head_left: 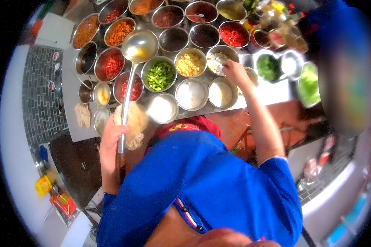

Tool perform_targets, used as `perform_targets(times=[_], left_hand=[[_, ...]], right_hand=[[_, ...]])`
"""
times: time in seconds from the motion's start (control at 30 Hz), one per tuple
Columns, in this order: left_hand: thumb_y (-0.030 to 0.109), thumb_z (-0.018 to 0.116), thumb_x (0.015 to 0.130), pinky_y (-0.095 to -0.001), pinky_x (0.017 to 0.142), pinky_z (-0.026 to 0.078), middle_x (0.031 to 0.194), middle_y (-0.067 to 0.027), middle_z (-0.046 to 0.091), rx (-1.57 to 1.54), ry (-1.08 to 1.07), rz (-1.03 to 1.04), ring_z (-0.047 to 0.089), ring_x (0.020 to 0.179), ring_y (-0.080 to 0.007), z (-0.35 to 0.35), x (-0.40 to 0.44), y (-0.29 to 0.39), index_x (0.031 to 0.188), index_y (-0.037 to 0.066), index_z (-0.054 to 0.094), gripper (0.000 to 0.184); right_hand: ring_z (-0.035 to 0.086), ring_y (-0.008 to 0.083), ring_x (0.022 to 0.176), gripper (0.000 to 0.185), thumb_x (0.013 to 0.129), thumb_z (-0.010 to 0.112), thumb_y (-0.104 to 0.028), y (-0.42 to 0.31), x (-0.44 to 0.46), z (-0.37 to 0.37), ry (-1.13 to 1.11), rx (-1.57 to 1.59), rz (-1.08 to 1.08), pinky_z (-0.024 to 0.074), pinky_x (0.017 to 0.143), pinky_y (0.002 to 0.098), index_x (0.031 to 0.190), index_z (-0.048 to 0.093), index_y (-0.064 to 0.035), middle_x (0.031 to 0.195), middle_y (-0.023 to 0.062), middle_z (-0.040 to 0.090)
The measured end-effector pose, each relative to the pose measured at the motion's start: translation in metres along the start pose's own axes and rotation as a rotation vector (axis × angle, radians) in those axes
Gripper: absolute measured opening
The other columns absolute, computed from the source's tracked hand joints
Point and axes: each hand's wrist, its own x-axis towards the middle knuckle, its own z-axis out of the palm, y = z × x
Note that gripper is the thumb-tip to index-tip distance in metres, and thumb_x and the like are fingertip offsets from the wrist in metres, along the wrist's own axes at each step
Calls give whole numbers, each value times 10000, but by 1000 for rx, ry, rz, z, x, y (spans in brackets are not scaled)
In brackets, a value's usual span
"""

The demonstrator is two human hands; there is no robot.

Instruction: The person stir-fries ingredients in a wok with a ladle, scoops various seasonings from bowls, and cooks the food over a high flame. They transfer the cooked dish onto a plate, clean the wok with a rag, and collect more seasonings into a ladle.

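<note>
My left hand (pixel 112 133) is wrapped round the long handle of a metal ladle (pixel 130 88). The ladle's round bowl hangs over the metal bowls, with a little yellowish liquid in it. Behind the handle, beside my left hand, is a pale beige cloth (pixel 137 119); whether I also grip it cannot be seen. My right hand (pixel 236 73) reaches over a metal bowl (pixel 211 51) with some pale contents. Its fingertips are pinched together at that bowl's right edge, and what they hold is too small to name. Left of that bowl stands a bowl of chopped yellowish pieces (pixel 190 64).
Several metal bowls crowd the counter, among them chopped green vegetable (pixel 160 77), red chopped pieces (pixel 234 33) and white powder (pixel 163 108). Leafy greens (pixel 268 67) and bottles are at the right. A folded cloth (pixel 83 115) lies at left. Another person in blue stands at the right.
</note>
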Motion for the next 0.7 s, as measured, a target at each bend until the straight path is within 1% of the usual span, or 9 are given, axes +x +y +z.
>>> perform_targets(times=[0.13, 0.2, 0.23, 0.27, 0.33, 0.43, 0.53, 0.67, 0.7], left_hand=[[-18, 640, 695, -300, 898, 505, 1168, -127, 623, -60, 156, -82, 631, 1027, -189, 37, -4, -8, 1344, -55, 474, 671], [-29, 620, 705, -301, 894, 500, 1172, -124, 619, -28, 200, -105, 625, 1031, -188, 48, 0, -10, 1349, -55, 466, 662], [-36, 597, 719, -300, 921, 483, 1174, -109, 611, -16, 230, -103, 612, 1037, -182, 58, -7, -8, 1366, -55, 450, 663], [-37, 595, 721, -295, 929, 475, 1176, -106, 608, -24, 222, -115, 608, 1041, -178, 69, -7, -2, 1369, -56, 449, 664], [-37, 591, 724, -285, 944, 459, 1181, -100, 603, -48, 204, -129, 599, 1049, -172, 80, -5, 4, 1374, -56, 447, 666], [-25, 596, 741, -271, 943, 444, 1207, -92, 594, -53, 112, -164, 582, 1081, -158, 57, 4, -13, 1373, -56, 450, 650], [-6, 599, 757, -268, 933, 446, 1173, -78, 608, 7, 38, -169, 583, 1059, -142, 49, 10, -17, 1347, -52, 478, 604], [19, 610, 754, -263, 915, 448, 1126, -70, 622, 111, -57, -172, 588, 1021, -136, 47, 20, -9, 1319, -40, 509, 577], [28, 614, 752, -262, 908, 449, 1113, -66, 624, 125, -68, -166, 589, 1010, -134, 49, 22, -7, 1312, -36, 517, 572]], right_hand=[[659, 399, 959, 338, 805, 572, -132, 62, 82, 53, -143, -272, -239, 527, 867, 466, 1096, 628, 30, 1005, 270, 675], [659, 397, 973, 341, 785, 578, -112, 67, 102, 71, -234, -462, -333, 527, 878, 468, 1094, 634, 22, 1005, 275, 675], [657, 397, 1002, 342, 774, 566, -75, 66, 108, 83, -367, -307, -191, 528, 890, 465, 1092, 634, 31, 1035, 272, 675], [647, 409, 1022, 334, 788, 544, -60, 68, 110, 95, -397, -174, -230, 522, 901, 474, 1090, 638, 45, 1081, 278, 662], [662, 359, 1030, 330, 825, 558, -90, 51, 102, 91, -382, -178, -86, 533, 873, 441, 1119, 619, 49, 1085, 248, 680], [669, 270, 981, 335, 901, 595, -177, 86, 111, 99, -536, 486, 185, 544, 813, 384, 1161, 602, 33, 1055, 175, 701], [589, 120, 911, 377, 965, 614, -306, 51, 91, 57, -611, 846, 490, 520, 804, 298, 1257, 577, -72, 1050, 16, 625], [595, 118, 778, 232, 982, 606, -260, 36, 87, 49, -542, 1032, 596, 528, 650, 263, 1090, 620, -56, 956, 28, 625], [597, 117, 770, 203, 980, 606, -240, 38, 87, 51, -550, 1073, 565, 527, 636, 257, 1068, 619, -57, 944, 27, 626]])
